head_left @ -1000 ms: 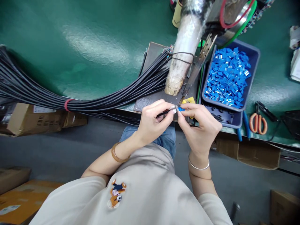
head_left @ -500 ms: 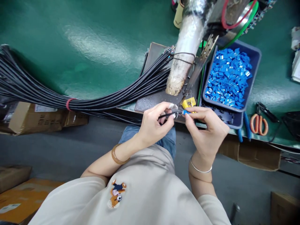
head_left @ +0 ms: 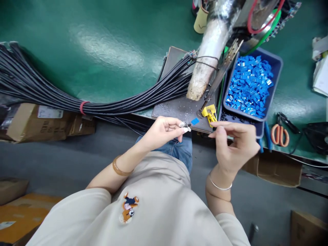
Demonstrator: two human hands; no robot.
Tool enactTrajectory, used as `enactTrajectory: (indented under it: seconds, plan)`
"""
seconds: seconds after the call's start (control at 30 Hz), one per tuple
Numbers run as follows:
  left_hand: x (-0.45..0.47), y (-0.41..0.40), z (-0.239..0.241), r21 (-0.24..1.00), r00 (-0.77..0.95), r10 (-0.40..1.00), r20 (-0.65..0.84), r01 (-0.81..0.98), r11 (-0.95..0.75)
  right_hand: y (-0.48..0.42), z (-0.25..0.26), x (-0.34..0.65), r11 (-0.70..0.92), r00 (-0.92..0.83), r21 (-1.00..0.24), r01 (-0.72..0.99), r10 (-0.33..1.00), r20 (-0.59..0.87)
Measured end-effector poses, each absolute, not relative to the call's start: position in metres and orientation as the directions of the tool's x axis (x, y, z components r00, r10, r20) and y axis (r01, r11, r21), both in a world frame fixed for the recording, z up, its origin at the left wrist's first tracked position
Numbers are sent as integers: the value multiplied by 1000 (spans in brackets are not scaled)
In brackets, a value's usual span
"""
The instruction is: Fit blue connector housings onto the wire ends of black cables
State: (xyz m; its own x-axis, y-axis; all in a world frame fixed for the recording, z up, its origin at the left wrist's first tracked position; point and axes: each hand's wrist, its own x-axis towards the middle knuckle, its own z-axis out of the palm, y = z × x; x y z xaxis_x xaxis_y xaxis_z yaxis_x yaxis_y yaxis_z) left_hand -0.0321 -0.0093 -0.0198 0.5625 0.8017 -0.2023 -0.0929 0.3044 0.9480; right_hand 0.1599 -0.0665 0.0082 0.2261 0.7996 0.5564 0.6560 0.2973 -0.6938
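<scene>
My left hand (head_left: 166,131) pinches a black cable close to its end, between thumb and fingertips. A small flat blue piece (head_left: 195,121) sits at the tip of that cable, beyond my fingers. To the right, my right hand (head_left: 237,141) has its fingers stretched out with the thumb apart, and nothing shows in it. Its fingertips lie over or beside the lower end of a small yellow tool (head_left: 210,112); whether they touch it I cannot tell. The yellow tool rests on a dark board (head_left: 174,111) at the table edge.
A bundle of black cables (head_left: 115,108) with a red tie crosses the left of the green table (head_left: 102,65). A wrapped tube (head_left: 202,68) and a metal arm hang over the board. At right are a bin (head_left: 278,78) of blue pieces, orange-handled scissors (head_left: 280,135) and blue-handled pliers (head_left: 268,138).
My right hand has let go of the blue piece and moved right, towards the yellow tool. My left hand still holds the cable, with the blue piece now uncovered. The view has shifted slightly.
</scene>
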Motion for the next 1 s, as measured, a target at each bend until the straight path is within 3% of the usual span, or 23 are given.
enactTrajectory:
  seconds: [0.1, 0.17, 0.23, 0.33, 0.4, 0.5, 0.6, 0.7, 0.87, 1.0]
  plan:
    - [-26, -15, -22, 957, 572, 802, -170, -96, 272, -62, 7, 154, 309, 29, -563, 766, 859, 512]
    - [-22, -18, -22, 966, 564, 815, -129, -114, 232, -58, 4, 150, 310, 18, -558, 769, 864, 504]
    - [-18, -19, -21, 974, 508, 858, -73, -148, 170, -54, -1, 148, 258, 109, -673, 693, 885, 453]
    - [-15, -18, -18, 982, 387, 922, 6, -178, 68, -53, -8, 148, 150, 189, -886, 438, 949, 254]
    - [-14, -18, -15, 985, 376, 926, 27, -168, 39, -57, -9, 149, 119, 226, -926, 358, 951, 209]
    - [-13, -17, -13, 991, 421, 907, 16, -125, 41, -64, -2, 152, 176, 304, -855, 487, 884, 355]
    - [-12, -17, -14, 996, 448, 894, 15, -88, 27, -69, 6, 153, 208, 155, -688, 695, 892, 425]
    - [-11, -16, -16, 998, 460, 887, 47, -55, -24, -68, 7, 150, 251, 22, -588, 769, 909, 417]
    - [-10, -16, -18, 998, 430, 901, 56, -29, -48, -64, -3, 146, 273, 31, -528, 804, 868, 495]
    - [-12, -14, -16, 998, 446, 895, -1, -60, 30, -65, -9, 151, 247, 24, -556, 794, 900, 435]
